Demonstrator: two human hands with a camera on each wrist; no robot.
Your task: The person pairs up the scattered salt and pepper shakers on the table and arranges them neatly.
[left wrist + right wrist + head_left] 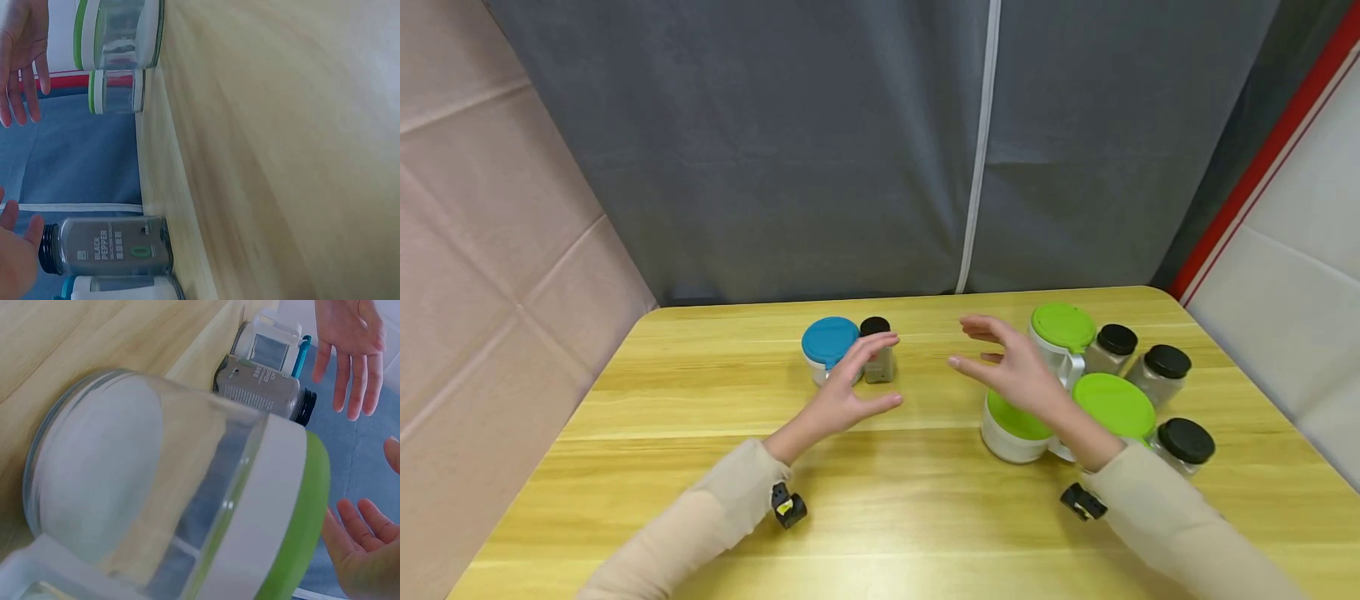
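My left hand (850,400) is raised over the table, fingers extended and thumb apart, holding nothing. Just beyond it stand a blue-lidded jar (830,340) and a black-capped jar (878,367), which the left wrist view shows labelled black pepper (112,247). The fingers overlap both jars in the head view. Facing it, my right hand (1018,367) is also empty, with fingers loosely extended and palm turned inward. Below and beside it are three green-lidded jars, one low (1013,437), one with a handle (1063,329), and one partly behind the forearm (1114,406).
Three black-capped jars stand along the right: one at the back (1112,346), one beside it (1159,375), one nearer (1183,443). A grey curtain (775,167) hangs behind the wooden table (880,533). Pale walls flank both sides.
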